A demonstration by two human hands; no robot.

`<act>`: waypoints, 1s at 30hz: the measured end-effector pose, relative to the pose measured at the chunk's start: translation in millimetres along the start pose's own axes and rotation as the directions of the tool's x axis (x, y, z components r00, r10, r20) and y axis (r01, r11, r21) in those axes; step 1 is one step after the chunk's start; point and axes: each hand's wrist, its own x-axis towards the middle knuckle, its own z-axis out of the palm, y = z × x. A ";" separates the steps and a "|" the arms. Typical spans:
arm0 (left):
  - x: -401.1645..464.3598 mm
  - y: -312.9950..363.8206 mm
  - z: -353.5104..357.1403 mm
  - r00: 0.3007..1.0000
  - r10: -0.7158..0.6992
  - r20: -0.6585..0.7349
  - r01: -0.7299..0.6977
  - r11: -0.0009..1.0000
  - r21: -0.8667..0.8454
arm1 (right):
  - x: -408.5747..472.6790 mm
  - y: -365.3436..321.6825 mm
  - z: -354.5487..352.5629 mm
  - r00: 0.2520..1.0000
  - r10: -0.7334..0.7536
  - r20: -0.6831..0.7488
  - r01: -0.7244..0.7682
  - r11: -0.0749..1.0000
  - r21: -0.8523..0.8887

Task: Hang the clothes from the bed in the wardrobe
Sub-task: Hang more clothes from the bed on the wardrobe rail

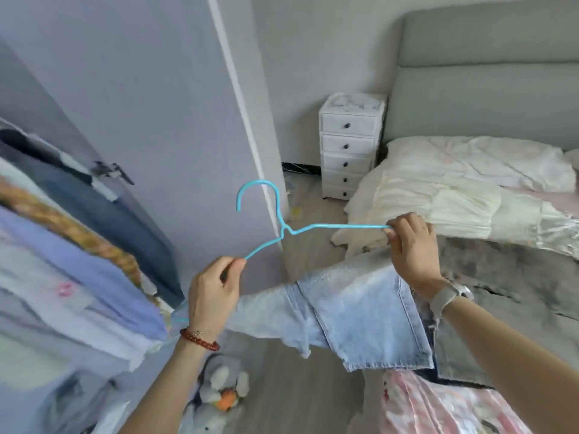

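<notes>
- Left hand (216, 289) is pinching the lower left arm of the blue hanger (283, 228), fingers curled round the wire.
- Right hand (410, 245) is pinching the hanger's right end.
- Light denim jeans (354, 311) are draping below the hanger, between both hands.
- Wardrobe clothes (72, 267) are hanging left of the hanger; the bed (470, 189) is lying to its right.
</notes>
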 end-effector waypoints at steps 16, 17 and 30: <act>-98.8 -137.3 -249.2 0.712 -0.074 -0.698 0.492 0.762 0.421 | -39.0 -304.3 101.7 0.581 -0.801 0.143 0.599 0.539 0.592; -100.4 -144.3 -264.9 0.692 -0.072 -0.718 0.530 0.726 0.438 | -39.4 -325.4 106.1 0.554 -0.823 0.127 0.604 0.502 0.619; -61.8 -172.2 -393.1 0.409 -0.185 -0.893 0.792 0.559 0.247 | -25.4 -551.0 201.9 0.477 -0.859 0.187 0.330 0.372 0.868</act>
